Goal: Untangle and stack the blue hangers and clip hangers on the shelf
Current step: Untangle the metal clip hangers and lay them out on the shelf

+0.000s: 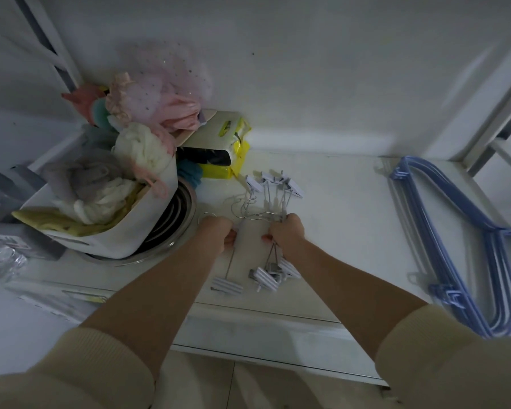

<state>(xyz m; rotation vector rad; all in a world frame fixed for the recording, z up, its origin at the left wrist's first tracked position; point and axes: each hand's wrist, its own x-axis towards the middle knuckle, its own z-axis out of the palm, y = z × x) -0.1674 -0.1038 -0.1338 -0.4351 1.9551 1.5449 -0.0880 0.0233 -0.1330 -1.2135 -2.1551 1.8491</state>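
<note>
On the smooth white shelf (337, 202), a tangle of clip hangers (266, 208) lies in the middle: thin bright wire frames with curled hooks, each ending in ribbed white plastic clips. Some clips (273, 183) fan out toward the wall, others (266, 276) lie near the front edge. The left hand (217, 233) is curled around a wire hook on the left side of the bundle; the right hand (286, 234) grips the gathered wires on the right, fingers clenched around them. Both forearms are bare, with ribbed cream sleeves (71, 370) pushed up.

At the right end of the shelf, well apart from the clip hangers, the blue hangers (455, 231) lie flat in 1 nested stack, slim and glossy, with rounded shoulders.

To the left, a white fabric bin (148, 225) stuffed with soft pink and cream cloth leans on a round ribbed metal basin (177, 219). Behind it sits a yellow package (233, 154); its print is too blurred to read.
</note>
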